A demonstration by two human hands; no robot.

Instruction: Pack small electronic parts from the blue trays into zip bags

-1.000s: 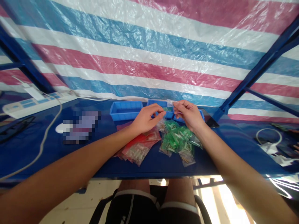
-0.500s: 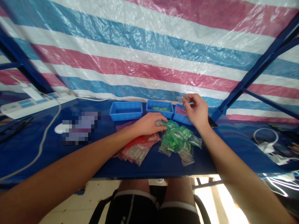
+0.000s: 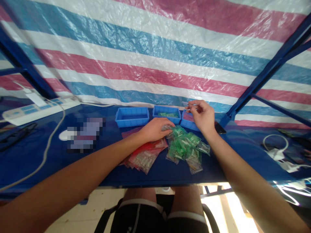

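Note:
My left hand (image 3: 155,128) is closed on a small clear plastic bag (image 3: 167,127), above the inner edge of a pile of red-tinted bags (image 3: 144,158) with pale pieces inside. To its right lies a heap of green and clear bags (image 3: 183,145) with small parts in them. My right hand (image 3: 204,117) hovers over the right blue bin (image 3: 189,125), thumb and fingertips pinched on a small clear piece of plastic (image 3: 185,104), perhaps a bag. Reddish items show in that bin, partly covered by the hand. Green items lie in the middle blue bin (image 3: 167,121).
The left blue bin (image 3: 132,123) stands beside the middle one. A power strip (image 3: 26,111), a white cable (image 3: 52,139) and a round white object (image 3: 65,135) are on the left. White chargers (image 3: 279,155) lie at right. Striped sheeting (image 3: 155,68) hangs behind.
My right hand has shifted slightly left and down with the clear plastic piece, its fingers more drawn together. My left hand stays almost still with the bag.

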